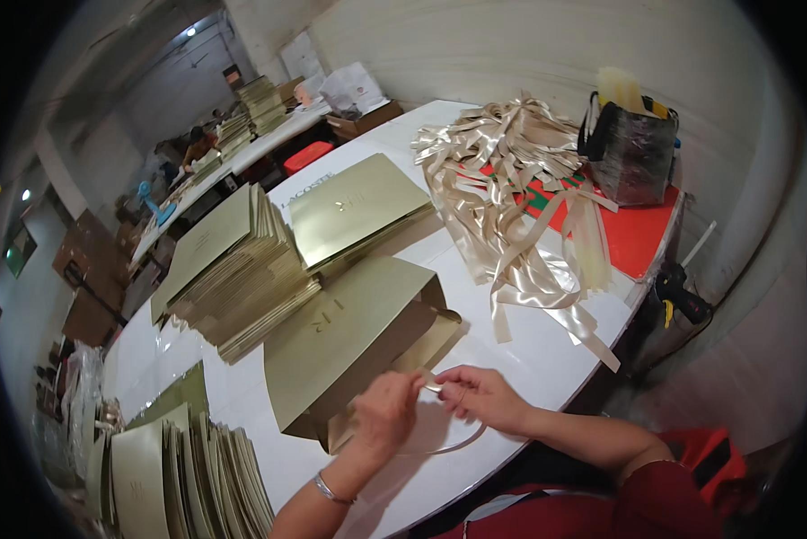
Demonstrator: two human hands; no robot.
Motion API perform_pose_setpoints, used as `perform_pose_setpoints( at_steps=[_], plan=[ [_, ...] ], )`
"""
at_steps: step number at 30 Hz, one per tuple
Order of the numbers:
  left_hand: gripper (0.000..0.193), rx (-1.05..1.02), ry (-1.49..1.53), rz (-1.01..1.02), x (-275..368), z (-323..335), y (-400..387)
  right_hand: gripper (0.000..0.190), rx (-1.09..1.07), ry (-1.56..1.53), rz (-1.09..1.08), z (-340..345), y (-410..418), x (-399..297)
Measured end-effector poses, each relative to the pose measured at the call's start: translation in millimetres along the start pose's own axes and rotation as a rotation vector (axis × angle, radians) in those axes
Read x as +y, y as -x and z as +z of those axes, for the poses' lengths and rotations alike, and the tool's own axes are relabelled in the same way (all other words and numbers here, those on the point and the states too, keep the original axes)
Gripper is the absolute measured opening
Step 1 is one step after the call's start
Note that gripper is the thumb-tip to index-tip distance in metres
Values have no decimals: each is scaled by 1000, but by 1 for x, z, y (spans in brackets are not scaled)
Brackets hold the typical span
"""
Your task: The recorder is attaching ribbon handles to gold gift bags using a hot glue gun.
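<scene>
A gold paper gift bag [349, 323] lies on its side on the white table, its mouth turned towards me. Just in front of the mouth, my left hand [390, 407] and my right hand [474, 397] pinch a pale satin ribbon [433, 384] between them. A loop of the ribbon hangs below the fingers, over the tabletop. Behind the bag are a tall stack of folded gold bags [241, 283] and a lower stack [359, 202]. A heap of loose cream satin ribbons [511, 155] spreads over the table at the back right.
More folded gold bags [181, 471] stand upright at the lower left. At the right edge hangs a black glue gun [679, 296] with a glue stick. A dark holder [632, 155] with glue sticks stands on a red sheet [639, 236]. A person [200, 147] sits at a far table.
</scene>
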State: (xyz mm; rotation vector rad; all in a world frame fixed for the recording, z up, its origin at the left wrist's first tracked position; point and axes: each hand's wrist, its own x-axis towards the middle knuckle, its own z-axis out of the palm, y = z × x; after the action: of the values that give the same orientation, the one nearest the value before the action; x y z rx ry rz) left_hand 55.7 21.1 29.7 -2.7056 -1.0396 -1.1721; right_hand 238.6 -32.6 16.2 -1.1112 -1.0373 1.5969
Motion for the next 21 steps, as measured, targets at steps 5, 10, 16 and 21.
perform_pose_setpoints(
  at_steps=[5, 10, 16, 21],
  plan=[
    [30, -112, 496, -547, 55, -31, 42, 19, -229, 139, -119, 23, 14, -2],
    [27, -188, 893, -817, 65, -73, 76, 14, -452, 486, -424, 39, 15, -19],
    [8, 248, 1320, -1429, 11, -56, 99, 28, -546, 1377, -913, 88, -85, -44],
    [10, 476, 1416, -1316, 2, -41, 108, 32, -1021, 1572, 36, 108, -143, -58]
  ],
)
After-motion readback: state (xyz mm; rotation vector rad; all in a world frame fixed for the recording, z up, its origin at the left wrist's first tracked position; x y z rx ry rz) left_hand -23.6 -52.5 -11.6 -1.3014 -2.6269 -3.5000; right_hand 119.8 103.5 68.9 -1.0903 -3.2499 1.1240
